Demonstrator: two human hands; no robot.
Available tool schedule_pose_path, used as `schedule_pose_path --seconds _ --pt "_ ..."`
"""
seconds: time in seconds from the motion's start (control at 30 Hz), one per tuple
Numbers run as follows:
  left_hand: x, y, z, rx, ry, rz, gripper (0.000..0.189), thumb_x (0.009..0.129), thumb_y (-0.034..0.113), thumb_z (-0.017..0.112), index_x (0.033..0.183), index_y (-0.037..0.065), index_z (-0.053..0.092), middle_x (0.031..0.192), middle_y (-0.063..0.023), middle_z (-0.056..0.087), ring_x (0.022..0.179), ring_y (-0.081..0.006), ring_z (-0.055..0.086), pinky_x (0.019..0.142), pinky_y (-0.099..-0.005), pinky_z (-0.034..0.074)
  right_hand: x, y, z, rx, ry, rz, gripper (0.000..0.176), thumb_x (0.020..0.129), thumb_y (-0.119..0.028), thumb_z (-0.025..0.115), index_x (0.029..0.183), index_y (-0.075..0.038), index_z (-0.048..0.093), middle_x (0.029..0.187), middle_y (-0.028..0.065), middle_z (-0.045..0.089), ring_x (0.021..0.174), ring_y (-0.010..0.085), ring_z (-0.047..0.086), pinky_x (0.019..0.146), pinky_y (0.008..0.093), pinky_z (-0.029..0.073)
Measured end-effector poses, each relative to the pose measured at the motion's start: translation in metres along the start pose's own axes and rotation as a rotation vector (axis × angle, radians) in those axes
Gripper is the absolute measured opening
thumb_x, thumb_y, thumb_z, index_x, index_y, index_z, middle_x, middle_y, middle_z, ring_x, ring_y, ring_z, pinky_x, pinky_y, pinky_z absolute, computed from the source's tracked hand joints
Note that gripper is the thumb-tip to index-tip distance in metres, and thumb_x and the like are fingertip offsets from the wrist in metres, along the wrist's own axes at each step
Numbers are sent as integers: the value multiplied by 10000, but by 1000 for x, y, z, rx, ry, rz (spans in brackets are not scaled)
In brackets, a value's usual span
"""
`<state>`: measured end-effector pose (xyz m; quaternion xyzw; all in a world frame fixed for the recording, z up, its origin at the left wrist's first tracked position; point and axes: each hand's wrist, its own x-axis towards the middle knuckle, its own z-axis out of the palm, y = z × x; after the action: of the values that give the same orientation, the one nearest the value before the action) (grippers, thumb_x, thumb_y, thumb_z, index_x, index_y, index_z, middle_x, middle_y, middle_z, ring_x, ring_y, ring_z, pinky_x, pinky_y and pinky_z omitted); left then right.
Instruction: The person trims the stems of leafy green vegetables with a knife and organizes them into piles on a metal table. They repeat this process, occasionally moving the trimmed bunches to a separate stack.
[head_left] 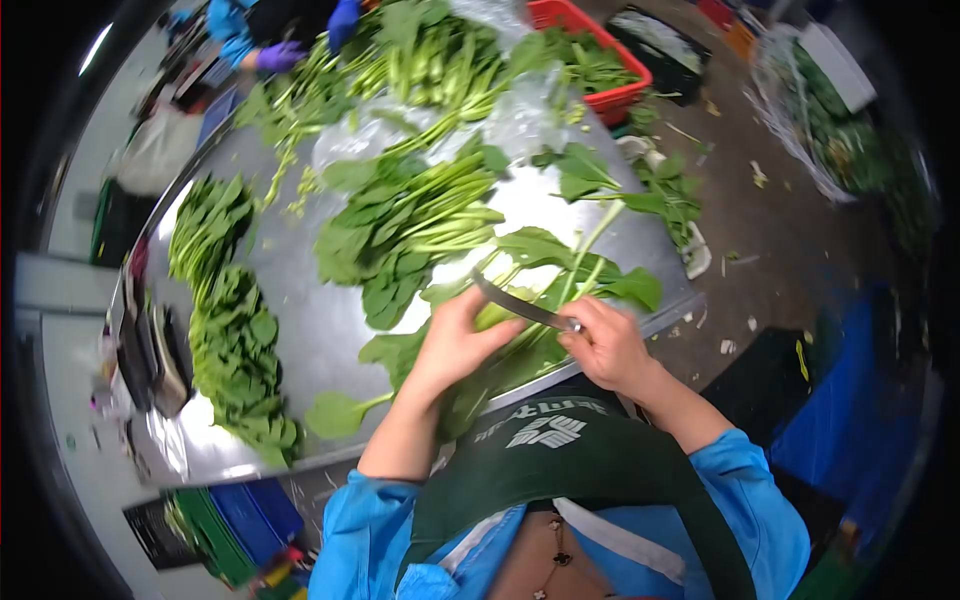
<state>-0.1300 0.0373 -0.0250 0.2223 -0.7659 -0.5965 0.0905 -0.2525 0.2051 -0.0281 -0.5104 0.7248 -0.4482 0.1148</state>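
Observation:
My right hand [608, 348] is closed around the handle of a knife [522, 308], whose narrow, slightly curved blade points up and left over the greens. My left hand [452, 345] is closed on a bunch of leafy greens [485, 380] at the table's near edge, its thumb pointing toward the blade. Pale stems and broad leaves [590, 270] lie just beyond both hands. Farther up sits a larger pile of leafy greens [420, 225], stems to the right. One loose leaf [335, 415] lies to the left of my left forearm.
Stacked greens [235, 340] line the left side of the metal table [300, 270]. Plastic bags [365, 135] and more greens lie at the far end, near a co-worker's purple-gloved hand [280, 56]. A red crate [620, 90] and scraps are at the right.

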Motion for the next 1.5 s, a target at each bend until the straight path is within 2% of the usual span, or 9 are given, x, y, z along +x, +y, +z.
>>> schedule_pose_path --seconds 0.5,0.6,0.63,0.77,0.83,0.87,1.0,1.13,1.5 --pt "-5 9 -4 -200 -86 -87 324 652 142 780 876 23 578 792 8 588 758 -81 512 718 -245 409 2 16 4 -24 -12 -112 203 821 -241 597 857 -52 536 687 108 525 551 267 548 478 356 422" --pt "-3 -5 -10 -242 -52 -54 354 620 171 803 850 23 578 769 -3 594 727 -102 527 693 -245 420 0 45 3 -10 95 207 194 805 -182 616 891 -27 535 743 116 550 562 239 571 498 340 437" --pt "6 -9 -7 1 31 272 426 546 222 835 809 19 569 736 -25 588 679 -131 533 653 -254 432 0 42 10 139 138 85 199 802 -146 624 927 -18 537 794 104 558 590 203 583 522 316 456" --pt "7 9 9 356 48 130 496 480 264 851 754 17 520 686 -70 543 639 -186 521 593 -300 427 10 2 22 1030 -78 361 302 796 -75 655 1068 -18 538 972 43 551 758 94 587 663 222 498" --pt "10 3 6 389 -9 164 518 473 275 855 774 16 522 669 -93 537 613 -209 516 575 -320 431 25 18 40 748 97 -34 296 771 -15 657 1046 -22 547 861 50 601 705 62 585 557 195 482" --pt "10 7 4 324 57 197 500 488 237 854 798 6 537 662 -80 551 593 -175 502 578 -292 431 28 1 21 881 -105 295 243 770 -55 664 995 -23 577 801 43 608 782 69 574 593 215 471" --pt "24 8 -36 200 281 92 276 613 72 775 817 9 601 679 -64 591 623 -126 522 591 -259 429 47 22 21 452 -21 129 260 753 -131 687 975 -38 589 770 62 590 748 128 569 671 288 449" --pt "59 -43 -48 806 112 -55 277 685 145 728 930 46 648 755 -138 648 669 -228 610 638 -332 471 53 64 -7 36 595 100 365 766 -184 664 1074 -50 522 969 129 544 880 277 566 734 348 469" --pt "80 -135 23 916 30 65 376 661 237 738 938 35 582 912 -145 589 839 -344 576 729 -414 458 11 73 28 198 232 139 270 780 -174 637 987 -20 556 863 142 606 790 296 595 712 372 464"
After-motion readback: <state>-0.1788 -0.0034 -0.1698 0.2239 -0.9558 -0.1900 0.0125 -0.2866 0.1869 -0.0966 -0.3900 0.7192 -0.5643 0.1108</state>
